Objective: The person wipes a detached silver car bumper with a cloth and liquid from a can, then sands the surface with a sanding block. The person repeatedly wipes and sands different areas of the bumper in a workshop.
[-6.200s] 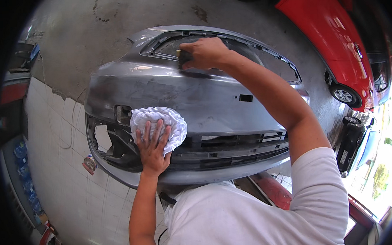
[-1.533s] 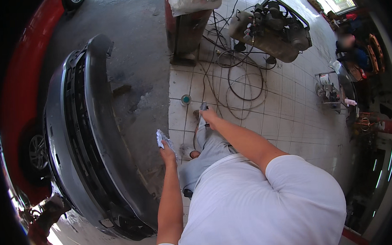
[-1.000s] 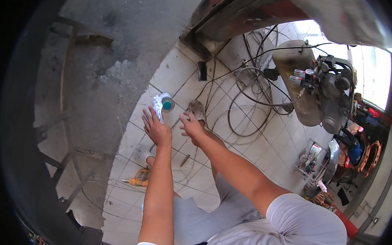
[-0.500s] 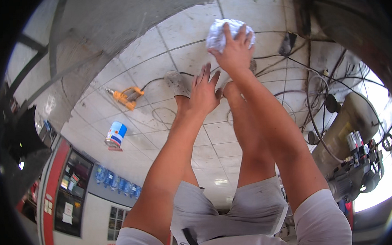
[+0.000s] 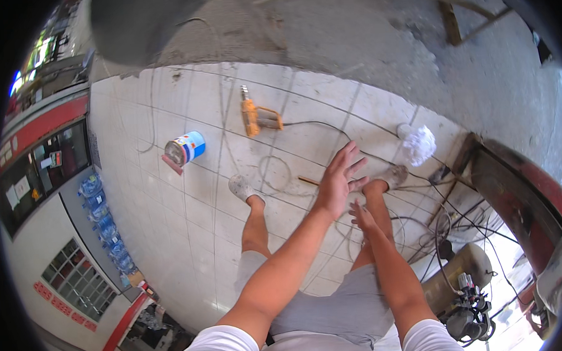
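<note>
Both hands hang over the tiled floor, empty. My left hand has its fingers spread, in front of my right foot. Close beside it and nearer to me, my right hand is smaller in view, its fingers stretched apart over my right leg. A crumpled white cloth lies on the floor beyond my right foot, apart from both hands. Farther off to the left lies a yellow heat gun with a black cord. Left of it lies a blue and white can with a reddish flat piece at its end.
Coiled hoses and cables spread over the floor at the right, by an air compressor tank. A thin stick lies between my feet. Blue water bottles line the left wall. A dark red panel stands at the right.
The white cloth has left my right hand and lies on the floor. Both hands have drawn together. The view has turned to the left, so the heat gun and can appear farther right.
</note>
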A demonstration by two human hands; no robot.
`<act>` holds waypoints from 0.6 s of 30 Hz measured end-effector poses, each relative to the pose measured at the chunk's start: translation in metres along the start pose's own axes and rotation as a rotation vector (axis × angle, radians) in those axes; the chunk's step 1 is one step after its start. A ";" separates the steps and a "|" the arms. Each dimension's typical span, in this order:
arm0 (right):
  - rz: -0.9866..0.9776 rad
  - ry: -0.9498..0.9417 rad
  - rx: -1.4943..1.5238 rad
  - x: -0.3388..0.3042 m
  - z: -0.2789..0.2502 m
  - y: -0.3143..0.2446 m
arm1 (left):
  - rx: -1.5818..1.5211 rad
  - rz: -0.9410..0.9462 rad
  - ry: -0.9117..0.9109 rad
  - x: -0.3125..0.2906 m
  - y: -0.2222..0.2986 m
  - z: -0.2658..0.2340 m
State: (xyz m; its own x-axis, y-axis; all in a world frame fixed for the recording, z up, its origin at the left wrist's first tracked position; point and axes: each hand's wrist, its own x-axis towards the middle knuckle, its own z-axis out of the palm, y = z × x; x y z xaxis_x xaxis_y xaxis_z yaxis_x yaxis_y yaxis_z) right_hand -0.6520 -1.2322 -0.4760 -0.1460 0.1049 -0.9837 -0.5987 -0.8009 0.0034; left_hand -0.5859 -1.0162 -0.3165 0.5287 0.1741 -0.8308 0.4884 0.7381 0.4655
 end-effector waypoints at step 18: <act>-0.342 -0.179 0.009 -0.054 0.617 -0.253 | 0.686 -0.308 0.913 -0.215 -0.071 -0.828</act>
State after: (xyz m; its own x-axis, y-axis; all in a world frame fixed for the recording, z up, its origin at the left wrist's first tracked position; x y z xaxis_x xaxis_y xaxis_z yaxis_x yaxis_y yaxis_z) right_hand -0.9782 -0.6713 -0.3133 -0.0712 0.4675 -0.8811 -0.6436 -0.6964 -0.3175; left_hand -1.3083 -0.5662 -0.4237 -0.2325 0.6569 -0.7173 0.9261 0.3749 0.0431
